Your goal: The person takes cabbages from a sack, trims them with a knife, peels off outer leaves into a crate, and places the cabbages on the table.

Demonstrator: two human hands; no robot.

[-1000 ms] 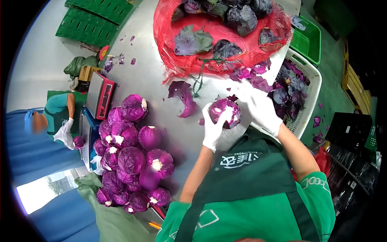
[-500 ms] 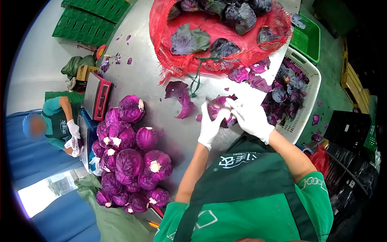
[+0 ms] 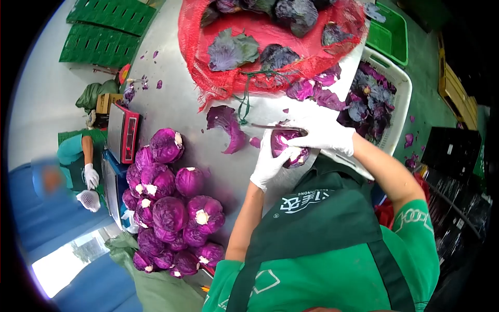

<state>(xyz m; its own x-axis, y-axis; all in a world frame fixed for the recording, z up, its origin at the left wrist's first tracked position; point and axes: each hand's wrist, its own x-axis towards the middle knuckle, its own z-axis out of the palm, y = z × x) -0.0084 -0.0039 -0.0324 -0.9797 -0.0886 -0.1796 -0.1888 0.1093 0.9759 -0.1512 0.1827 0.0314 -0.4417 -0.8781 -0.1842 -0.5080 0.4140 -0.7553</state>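
My left hand (image 3: 267, 165), in a white glove, is closed around the side of a red cabbage (image 3: 280, 139) above the metal table. My right hand (image 3: 328, 132), also gloved, grips a thin dark knife (image 3: 273, 126); its blade sticks out to the left over the cabbage's far side. The right fingers reach down onto the cabbage's pale stem end, and the knife's handle is hidden in the palm. A loose purple leaf (image 3: 227, 127) lies left of the hands. More torn leaves (image 3: 316, 93) lie beyond them, beside a red mesh bag (image 3: 228, 83) of dark outer leaves.
Several peeled red cabbages (image 3: 169, 210) are piled on the left. Behind them stands a red scale (image 3: 130, 132). A white basket (image 3: 403, 96) of leaves sits at the right, near a green crate (image 3: 397, 34). Across the table is a co-worker (image 3: 78, 161) in gloves.
The knife blade now shows, pointing left from my right hand over the cabbage. More of the cabbage's pale stem end is visible. The view has shifted slightly, and the co-worker's hands have moved apart.
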